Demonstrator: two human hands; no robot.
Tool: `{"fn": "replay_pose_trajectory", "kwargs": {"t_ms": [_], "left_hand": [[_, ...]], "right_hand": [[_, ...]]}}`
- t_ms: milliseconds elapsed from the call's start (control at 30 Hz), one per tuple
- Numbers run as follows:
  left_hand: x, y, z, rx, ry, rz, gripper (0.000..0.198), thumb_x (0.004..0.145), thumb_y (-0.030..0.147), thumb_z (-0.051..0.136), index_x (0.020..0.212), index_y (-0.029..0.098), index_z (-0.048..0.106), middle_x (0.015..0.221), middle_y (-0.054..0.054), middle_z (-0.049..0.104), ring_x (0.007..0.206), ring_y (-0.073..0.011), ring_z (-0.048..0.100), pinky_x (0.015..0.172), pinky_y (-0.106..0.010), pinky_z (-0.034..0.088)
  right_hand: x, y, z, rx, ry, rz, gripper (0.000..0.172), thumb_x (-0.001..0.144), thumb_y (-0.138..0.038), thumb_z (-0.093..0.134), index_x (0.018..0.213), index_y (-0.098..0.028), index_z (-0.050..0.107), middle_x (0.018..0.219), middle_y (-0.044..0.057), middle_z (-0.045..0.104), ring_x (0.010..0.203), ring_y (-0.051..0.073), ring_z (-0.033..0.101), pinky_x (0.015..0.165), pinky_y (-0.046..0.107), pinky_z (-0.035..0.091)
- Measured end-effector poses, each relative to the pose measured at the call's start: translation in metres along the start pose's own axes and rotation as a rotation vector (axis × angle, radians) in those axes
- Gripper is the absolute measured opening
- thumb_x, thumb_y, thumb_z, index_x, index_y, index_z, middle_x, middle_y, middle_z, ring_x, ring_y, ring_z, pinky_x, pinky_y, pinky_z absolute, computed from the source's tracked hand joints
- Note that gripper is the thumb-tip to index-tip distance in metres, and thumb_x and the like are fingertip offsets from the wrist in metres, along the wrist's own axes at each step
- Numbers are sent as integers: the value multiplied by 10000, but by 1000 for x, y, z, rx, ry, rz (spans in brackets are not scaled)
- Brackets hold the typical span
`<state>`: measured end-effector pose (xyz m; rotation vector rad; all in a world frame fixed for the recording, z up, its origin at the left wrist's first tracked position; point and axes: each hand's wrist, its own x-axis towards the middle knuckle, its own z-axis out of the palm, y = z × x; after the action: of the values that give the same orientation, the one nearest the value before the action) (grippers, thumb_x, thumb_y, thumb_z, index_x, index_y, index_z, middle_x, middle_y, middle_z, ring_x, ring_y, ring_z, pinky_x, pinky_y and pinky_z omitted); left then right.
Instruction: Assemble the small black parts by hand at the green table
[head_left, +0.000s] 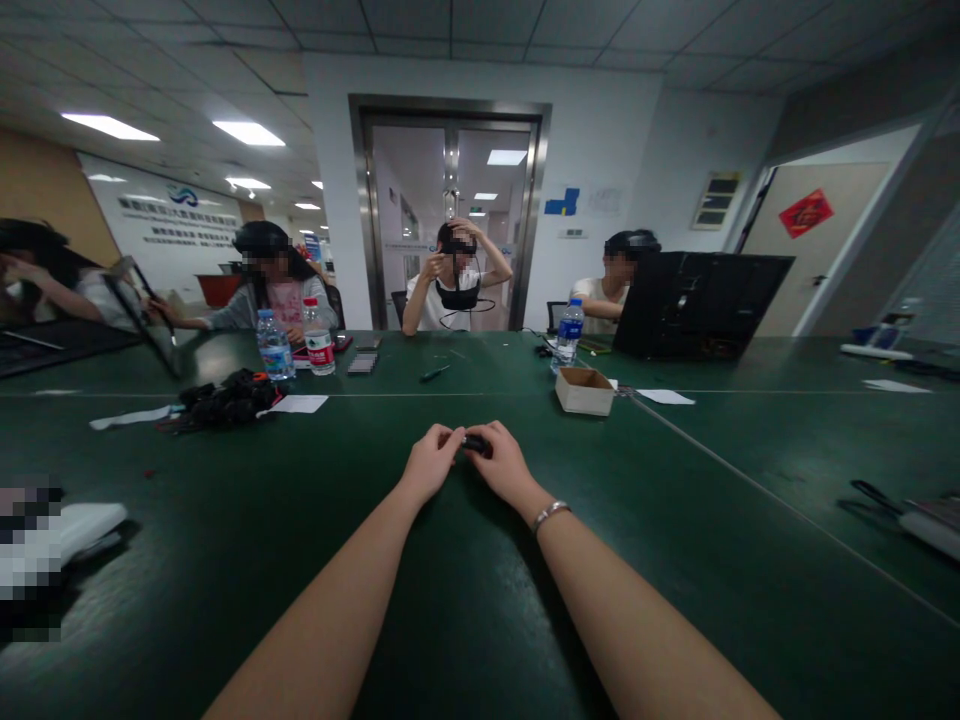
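Note:
Both my arms reach forward over a dark green table (480, 600). My left hand (429, 462) and my right hand (504, 463) meet at the middle of the table. Between their fingertips they pinch a small black object (474, 443), too small to name. The fingers of both hands are curled round it. A thin silver bracelet (550, 514) sits on my right wrist.
A small open cardboard box (584, 390) stands beyond my hands on the right, with water bottles (274, 345) (568, 335), a black cable heap (225, 400), paper sheets and a black laptop (697, 305) around. Several people sit at the far side. Scissors (874, 495) lie right.

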<state>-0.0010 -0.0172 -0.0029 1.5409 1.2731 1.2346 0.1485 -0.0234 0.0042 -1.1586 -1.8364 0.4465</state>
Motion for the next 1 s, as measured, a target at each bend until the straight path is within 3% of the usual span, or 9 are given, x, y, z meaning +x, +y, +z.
{"fn": "replay_pose_trajectory", "kwargs": {"t_ms": [100, 233, 567, 700, 800, 1000], "left_hand": [[-2, 3, -1, -123, -8, 41, 274, 738, 385, 621, 923, 189, 567, 923, -56, 618, 797, -157, 604, 637, -251, 497], [-4, 7, -3, -142, -93, 71, 232, 723, 301, 634, 909, 166, 600, 908, -56, 621, 780, -139, 600, 675, -250, 498], [5, -1, -1, -6, -7, -23, 415, 726, 565, 573, 682, 153, 576, 632, -10, 586, 591, -124, 564, 606, -262, 482], [0, 4, -1, -119, 5, -16, 378, 725, 510, 612, 881, 167, 580, 829, -42, 625, 705, -137, 604, 629, -266, 506], [-4, 8, -3, -201, -72, 44, 395, 715, 400, 660, 1041, 198, 566, 1001, -66, 615, 843, -153, 615, 671, -261, 517], [-5, 10, -4, -213, -52, 10, 288, 715, 391, 670, 881, 159, 627, 897, -64, 641, 803, -150, 615, 662, -258, 522]], "right_hand": [[0, -1, -1, -6, 5, 14, 248, 711, -92, 586, 929, -189, 653, 882, 20, 519, 729, 119, 513, 698, 274, 445], [0, -2, -2, -6, 12, -1, 246, 710, -81, 581, 922, -180, 654, 878, 26, 531, 762, 129, 527, 711, 278, 446], [0, -2, -1, -8, -14, -34, 251, 715, -68, 588, 936, -174, 645, 899, 28, 535, 815, 137, 535, 762, 286, 448], [0, -2, -1, -2, -1, -29, 239, 717, -72, 588, 920, -187, 642, 894, 21, 535, 812, 135, 534, 758, 285, 446], [1, -1, -1, 1, 13, -19, 229, 720, -77, 587, 918, -179, 640, 889, 22, 539, 806, 134, 534, 757, 284, 446], [1, -3, -1, -26, 3, -18, 213, 720, -88, 589, 907, -171, 649, 884, 26, 552, 823, 140, 542, 773, 291, 440]]}}
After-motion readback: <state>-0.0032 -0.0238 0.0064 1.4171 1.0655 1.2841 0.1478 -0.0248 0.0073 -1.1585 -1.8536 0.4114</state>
